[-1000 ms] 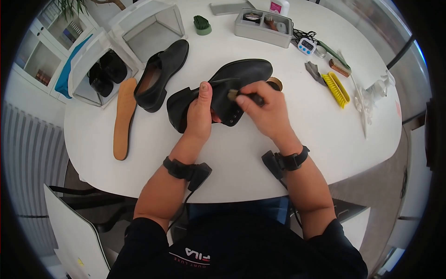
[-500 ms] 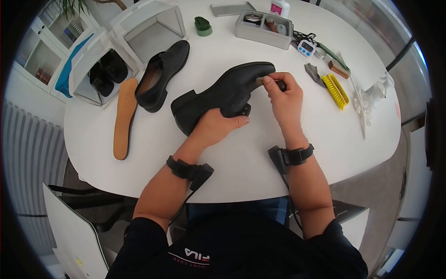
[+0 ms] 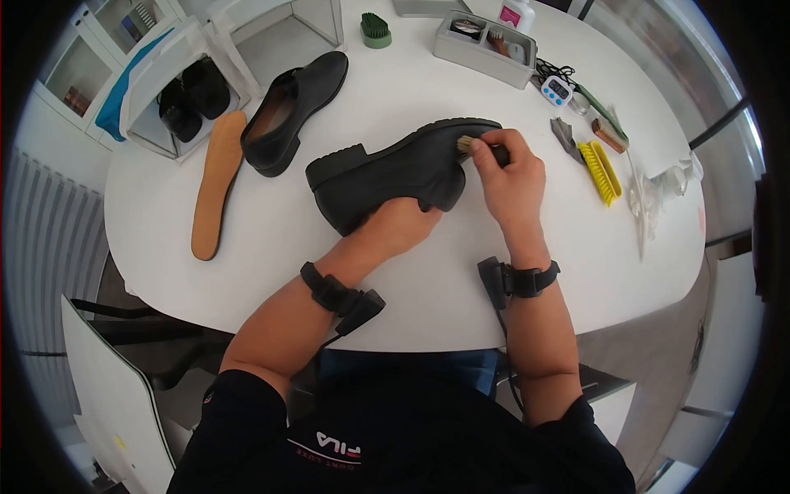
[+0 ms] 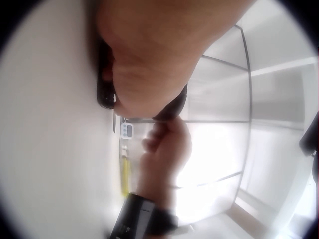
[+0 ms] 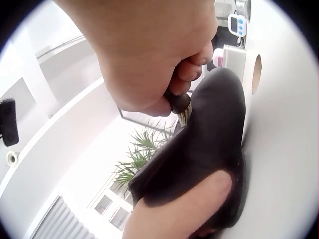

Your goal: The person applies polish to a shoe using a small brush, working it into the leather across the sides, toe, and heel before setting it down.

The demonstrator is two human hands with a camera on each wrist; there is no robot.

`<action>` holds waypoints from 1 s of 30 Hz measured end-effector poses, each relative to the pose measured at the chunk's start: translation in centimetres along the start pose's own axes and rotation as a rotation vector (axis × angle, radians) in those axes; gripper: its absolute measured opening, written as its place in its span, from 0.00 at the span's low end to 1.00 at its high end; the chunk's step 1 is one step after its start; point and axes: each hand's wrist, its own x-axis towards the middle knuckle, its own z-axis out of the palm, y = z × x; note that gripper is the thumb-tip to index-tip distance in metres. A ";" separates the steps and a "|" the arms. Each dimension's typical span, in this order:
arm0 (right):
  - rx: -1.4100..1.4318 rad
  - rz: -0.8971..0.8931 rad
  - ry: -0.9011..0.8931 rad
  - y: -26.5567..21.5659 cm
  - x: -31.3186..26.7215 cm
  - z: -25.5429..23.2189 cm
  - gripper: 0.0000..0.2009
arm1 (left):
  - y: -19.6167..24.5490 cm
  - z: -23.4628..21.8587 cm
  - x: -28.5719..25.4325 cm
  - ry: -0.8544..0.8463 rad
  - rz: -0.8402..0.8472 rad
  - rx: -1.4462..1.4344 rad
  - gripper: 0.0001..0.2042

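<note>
A black leather shoe [image 3: 395, 169] lies tipped on its side, its sole edge turned to the far side and its toe to the right. My left hand [image 3: 399, 226] grips it at the opening, the fingers partly hidden; in the right wrist view the left thumb [image 5: 199, 199] lies along the leather. My right hand [image 3: 516, 181] pinches a small dark-handled brush [image 5: 180, 103]. The brush's pale bristles [image 3: 465, 146] touch the shoe near the toe, by the sole seam.
The other black shoe [image 3: 327, 81] and a tan insole [image 3: 218, 185] lie to the left, near a white box [image 3: 148, 123] holding dark shoes. Farther back are a green brush [image 3: 376, 31] and a metal tin [image 3: 485, 62]. A timer [image 3: 557, 90] and yellow brush [image 3: 599, 173] lie right.
The shoe has been turned over, its sole side rolling up and away. My left thumb has left its upright place on the leather. My right hand has moved the brush right, toward the toe.
</note>
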 end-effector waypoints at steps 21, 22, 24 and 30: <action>-0.141 -0.329 -0.065 -5.3 -1.4 2.2 0.07 | 0.6 -0.7 -0.7 -0.141 0.059 0.003 0.13; -0.194 -0.337 -0.104 -5.9 -1.3 2.2 0.07 | 0.3 -0.4 -0.6 -0.204 0.034 0.071 0.12; -0.148 -0.448 -0.170 -6.7 -1.1 3.9 0.07 | -0.3 -0.1 -0.6 -0.259 0.013 0.138 0.11; -0.039 -0.644 -0.415 -10.5 -2.6 7.6 0.08 | -4.9 -1.1 -4.6 -0.081 0.118 0.121 0.09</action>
